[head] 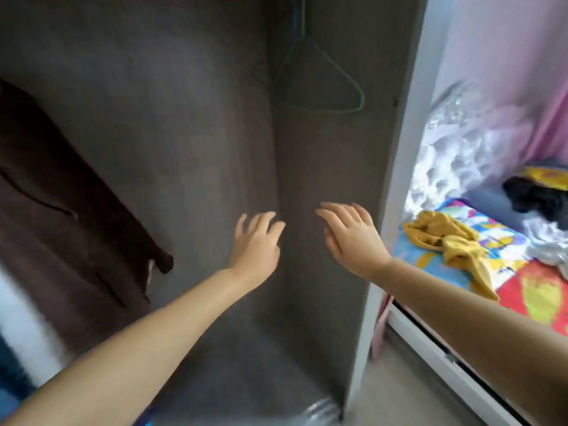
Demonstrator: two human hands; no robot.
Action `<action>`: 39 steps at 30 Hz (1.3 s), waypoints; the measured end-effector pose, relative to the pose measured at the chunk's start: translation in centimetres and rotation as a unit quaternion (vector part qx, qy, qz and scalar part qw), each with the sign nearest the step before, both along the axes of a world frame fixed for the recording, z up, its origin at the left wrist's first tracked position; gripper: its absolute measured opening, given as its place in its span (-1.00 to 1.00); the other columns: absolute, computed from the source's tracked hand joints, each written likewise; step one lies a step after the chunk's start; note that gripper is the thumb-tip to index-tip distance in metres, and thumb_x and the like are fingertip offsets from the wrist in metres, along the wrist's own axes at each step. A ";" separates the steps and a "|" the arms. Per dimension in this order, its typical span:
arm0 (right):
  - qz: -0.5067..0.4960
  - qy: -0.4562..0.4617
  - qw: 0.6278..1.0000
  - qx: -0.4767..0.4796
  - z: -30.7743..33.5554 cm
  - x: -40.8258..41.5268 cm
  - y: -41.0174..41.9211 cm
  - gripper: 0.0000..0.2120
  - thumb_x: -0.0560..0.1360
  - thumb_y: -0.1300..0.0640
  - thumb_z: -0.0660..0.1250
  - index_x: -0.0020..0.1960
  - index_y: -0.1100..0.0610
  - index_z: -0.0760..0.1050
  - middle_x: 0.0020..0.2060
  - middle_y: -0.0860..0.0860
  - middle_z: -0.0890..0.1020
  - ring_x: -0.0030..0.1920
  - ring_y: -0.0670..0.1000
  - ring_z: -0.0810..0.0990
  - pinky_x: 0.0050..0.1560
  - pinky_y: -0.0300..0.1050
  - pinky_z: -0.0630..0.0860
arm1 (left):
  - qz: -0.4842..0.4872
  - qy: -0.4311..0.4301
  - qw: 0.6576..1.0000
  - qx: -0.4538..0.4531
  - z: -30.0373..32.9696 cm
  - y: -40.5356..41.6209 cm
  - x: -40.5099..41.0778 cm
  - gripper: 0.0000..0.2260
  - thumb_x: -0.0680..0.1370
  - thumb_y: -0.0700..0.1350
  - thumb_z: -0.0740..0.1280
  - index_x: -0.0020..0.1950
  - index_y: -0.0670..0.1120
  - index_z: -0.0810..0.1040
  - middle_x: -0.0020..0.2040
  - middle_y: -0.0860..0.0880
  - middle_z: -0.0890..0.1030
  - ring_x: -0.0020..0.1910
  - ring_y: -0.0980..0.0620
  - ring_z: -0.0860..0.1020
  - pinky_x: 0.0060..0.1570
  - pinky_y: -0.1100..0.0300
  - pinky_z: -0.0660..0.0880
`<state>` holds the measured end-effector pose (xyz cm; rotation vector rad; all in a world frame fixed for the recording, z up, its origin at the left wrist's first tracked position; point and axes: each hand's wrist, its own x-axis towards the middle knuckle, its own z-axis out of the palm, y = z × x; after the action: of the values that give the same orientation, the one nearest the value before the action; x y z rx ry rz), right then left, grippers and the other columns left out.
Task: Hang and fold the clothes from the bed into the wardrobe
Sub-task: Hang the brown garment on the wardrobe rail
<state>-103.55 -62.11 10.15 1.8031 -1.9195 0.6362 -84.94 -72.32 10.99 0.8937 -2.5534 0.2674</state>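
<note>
Legible text, labels, brands, numbers, signs: none. The printed bedsheet (pixel 504 241) at 3 o'clock carries bright multicoloured motifs, too blurred to tell whether any are lettering. The wardrobe (pixel 184 118) panels from 9 to 12 o'clock bear no markings.

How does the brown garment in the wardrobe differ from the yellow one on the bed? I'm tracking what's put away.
The brown garment hangs inside the wardrobe, draped long; the yellow garment lies crumpled on the bed. Brown is dark and looks larger; yellow is bright. Neither hand touches either.
</note>
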 end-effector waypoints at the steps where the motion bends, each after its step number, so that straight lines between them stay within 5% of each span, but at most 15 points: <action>1: -0.009 0.000 1.000 0.004 -1.2 -1.8 2.7 -0.61 0.53 0.10 0.10 0.27 0.16 0.51 0.24 0.08 0.55 0.21 0.15 0.54 0.31 0.18 0.36 | -0.032 -0.007 0.999 0.002 -1.1 1.7 -2.0 -0.59 0.50 -0.23 0.27 0.36 -0.10 0.46 0.41 -0.10 0.37 0.41 -0.08 0.30 0.45 -0.09 0.05; 5: -0.085 -0.016 0.996 0.032 -5.5 -9.0 13.3 -0.64 0.46 0.18 0.29 0.24 0.18 0.55 0.20 0.12 0.58 0.19 0.19 0.56 0.25 0.24 0.42 | -0.146 0.014 0.989 0.003 -4.3 9.1 -10.5 -0.61 0.32 -0.33 0.40 0.14 -0.17 0.61 0.24 -0.20 0.55 0.24 -0.18 0.52 0.22 -0.12 0.42; 10: -0.246 -0.073 0.950 0.178 -10.5 -17.5 26.2 -0.54 0.58 0.06 0.19 0.47 0.08 0.29 0.46 0.07 0.31 0.47 0.10 0.24 0.45 0.25 0.10 | -0.243 0.013 0.969 0.032 -7.8 17.6 -21.7 -0.64 0.32 -0.31 0.43 0.11 -0.19 0.62 0.19 -0.23 0.57 0.18 -0.23 0.55 0.14 -0.13 0.47; 14: -0.348 -0.108 0.887 0.283 -14.0 -23.5 34.3 -0.49 0.62 -0.03 0.04 0.54 -0.03 0.03 0.55 -0.03 0.04 0.55 0.02 -0.03 0.49 0.24 -0.09 | -0.239 -0.064 0.965 0.084 -11.3 22.0 -29.0 -0.56 0.47 -0.20 0.29 0.36 -0.10 0.47 0.41 -0.16 0.39 0.40 -0.15 0.34 0.37 -0.10 0.22; 19: -0.429 -0.161 0.821 0.340 -16.9 -28.7 40.0 -0.44 0.61 -0.03 0.04 0.56 -0.01 -0.05 0.55 0.02 -0.01 0.55 0.06 -0.10 0.47 0.28 -0.12 | -0.245 -0.155 0.953 0.088 -15.7 23.8 -36.3 -0.51 0.54 -0.08 0.14 0.48 0.03 0.23 0.52 -0.04 0.15 0.51 -0.01 0.08 0.46 -0.09 -0.06; 25: -0.453 -0.187 0.797 0.354 -19.0 -34.9 38.0 -0.47 0.63 0.00 0.01 0.55 0.01 -0.06 0.55 0.03 0.01 0.55 0.06 -0.09 0.46 0.29 -0.10 | -0.244 -0.180 0.945 0.119 -18.8 20.7 -43.9 -0.51 0.54 -0.11 0.16 0.48 -0.01 0.22 0.50 -0.08 0.19 0.49 -0.05 0.09 0.45 -0.14 -0.07; 39: -0.420 -0.258 0.797 0.350 -21.9 -53.2 18.2 -0.51 0.64 0.04 -0.03 0.54 -0.02 -0.01 0.56 0.03 -0.02 0.55 0.07 -0.13 0.48 0.28 -0.09 | -0.134 -0.239 0.932 0.235 -21.9 3.2 -63.7 -0.50 0.55 -0.11 0.18 0.48 0.00 0.19 0.43 -0.04 0.27 0.45 -0.04 0.19 0.45 -0.15 0.02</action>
<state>-156.71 -43.90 -11.70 0.8407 -3.3154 0.0633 -148.63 -69.14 -10.96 0.6742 -3.2346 -0.2591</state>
